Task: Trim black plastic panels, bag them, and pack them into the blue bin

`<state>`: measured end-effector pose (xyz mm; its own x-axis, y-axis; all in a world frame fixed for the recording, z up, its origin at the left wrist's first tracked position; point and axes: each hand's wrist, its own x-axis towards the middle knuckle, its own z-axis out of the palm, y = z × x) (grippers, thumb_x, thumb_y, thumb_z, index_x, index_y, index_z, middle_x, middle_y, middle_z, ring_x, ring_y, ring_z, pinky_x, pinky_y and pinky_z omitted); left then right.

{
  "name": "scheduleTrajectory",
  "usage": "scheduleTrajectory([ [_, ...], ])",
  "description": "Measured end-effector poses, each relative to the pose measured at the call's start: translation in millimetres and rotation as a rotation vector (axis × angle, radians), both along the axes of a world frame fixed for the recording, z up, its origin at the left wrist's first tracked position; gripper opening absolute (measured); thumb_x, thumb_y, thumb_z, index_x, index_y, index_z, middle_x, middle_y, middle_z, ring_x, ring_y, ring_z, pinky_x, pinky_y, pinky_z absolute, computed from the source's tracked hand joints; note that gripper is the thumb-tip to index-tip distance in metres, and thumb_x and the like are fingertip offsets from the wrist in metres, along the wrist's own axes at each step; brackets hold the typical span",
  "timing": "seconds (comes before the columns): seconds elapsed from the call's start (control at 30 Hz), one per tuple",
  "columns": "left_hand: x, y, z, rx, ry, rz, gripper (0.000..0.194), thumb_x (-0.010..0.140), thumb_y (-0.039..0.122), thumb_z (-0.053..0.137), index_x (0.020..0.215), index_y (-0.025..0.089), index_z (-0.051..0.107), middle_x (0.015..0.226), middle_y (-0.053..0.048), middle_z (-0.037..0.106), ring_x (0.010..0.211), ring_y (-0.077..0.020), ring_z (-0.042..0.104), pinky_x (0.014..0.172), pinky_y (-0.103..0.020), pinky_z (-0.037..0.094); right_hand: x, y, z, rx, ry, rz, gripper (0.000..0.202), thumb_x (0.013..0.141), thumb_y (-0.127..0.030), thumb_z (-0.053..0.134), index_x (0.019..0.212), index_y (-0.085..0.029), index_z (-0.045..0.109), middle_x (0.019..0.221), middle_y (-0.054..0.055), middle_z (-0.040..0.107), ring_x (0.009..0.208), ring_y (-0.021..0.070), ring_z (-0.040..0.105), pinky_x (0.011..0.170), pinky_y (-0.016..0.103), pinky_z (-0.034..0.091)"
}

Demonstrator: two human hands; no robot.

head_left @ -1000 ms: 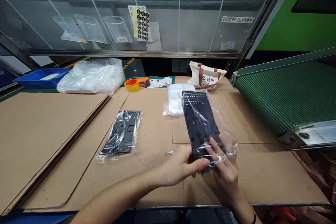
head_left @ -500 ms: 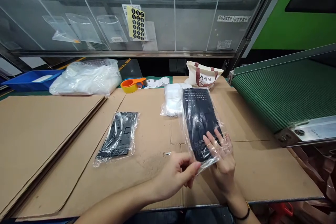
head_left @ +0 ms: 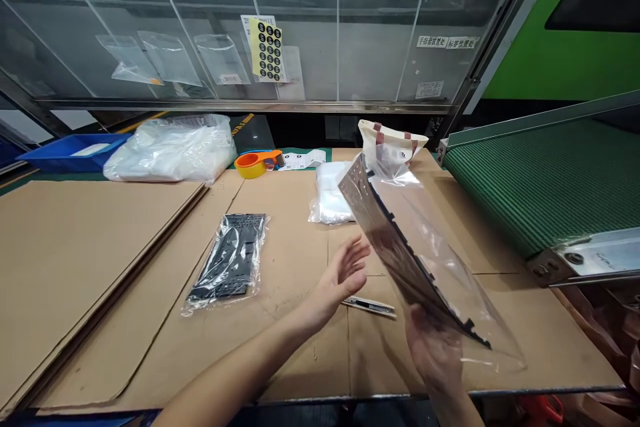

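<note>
A thin dark plastic panel (head_left: 395, 240) in a clear plastic bag (head_left: 480, 307) is tilted on edge above the table. My right hand (head_left: 433, 340) grips it from below near its lower end; the fingers are partly hidden behind the film. My left hand (head_left: 347, 270) is held beside the panel's left face, fingers apart, holding nothing. Below it a utility knife (head_left: 371, 307) lies on the cardboard. To the left, a second bagged black panel (head_left: 227, 257) lies flat. Behind the raised panel sits a stack of clear bags (head_left: 333, 193).
Cardboard sheets (head_left: 90, 233) are stacked at left. Along the back are a blue tray (head_left: 65, 159), a bundle of plastic bags (head_left: 170, 147), a tape dispenser (head_left: 255, 163) and a cloth bag (head_left: 387, 137). A green conveyor belt (head_left: 550, 167) borders the right side.
The bagged panel has turned from face-on to edge-on in my right hand. My left hand has let go of its lower edge and opened. The utility knife has come into fuller view.
</note>
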<state>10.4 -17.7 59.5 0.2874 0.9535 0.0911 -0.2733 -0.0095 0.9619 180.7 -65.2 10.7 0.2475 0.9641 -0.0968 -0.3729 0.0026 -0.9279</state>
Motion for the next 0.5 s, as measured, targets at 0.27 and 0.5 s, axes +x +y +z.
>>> scheduleTrajectory([
  [0.27,5.3,-12.5,21.9,-0.002,-0.033,0.157,0.058,0.079,0.056,0.063,0.12,0.016,0.056,0.121,-0.015,0.064,0.112,-0.0274,0.06,0.101,-0.045,0.045,-24.3,-8.3,18.2,-0.069,0.246,0.053,0.061,0.053,-0.043,0.088,0.109,-0.032,0.069,0.097,0.006,0.074,0.101,0.0286,0.066,0.092,0.047,0.05],
  [0.5,-27.6,-21.5,20.3,0.165,0.061,0.294,0.048,0.084,0.044,0.065,0.124,0.019,0.058,0.12,-0.012,0.066,0.111,-0.0249,0.062,0.099,-0.04,0.048,-8.3,3.9,9.4,0.058,0.229,0.061,0.038,0.053,-0.041,0.089,0.088,-0.034,0.075,0.089,0.001,0.075,0.086,0.019,0.068,0.084,0.032,0.053],
])
